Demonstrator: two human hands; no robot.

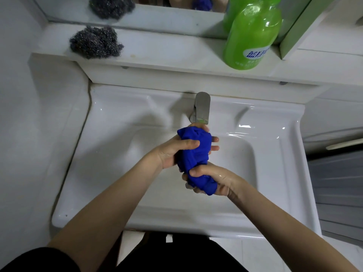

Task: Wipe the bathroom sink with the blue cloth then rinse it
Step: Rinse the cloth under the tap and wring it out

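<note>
The white sink (117, 114) lies below me and a green bottle (253, 36) stands on the shelf behind it. Over the basin I hold the bunched blue cloth (196, 152). My left hand (176, 152) is curled tight round its upper part and my wet right hand (214, 179) is clenched on its lower end, just under the faucet (202, 107).

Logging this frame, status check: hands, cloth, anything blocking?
Left hand and right hand both grip the blue cloth, bunched. Cloth over the sink basin, just below the faucet. No water stream visible. Nothing blocking.
</note>
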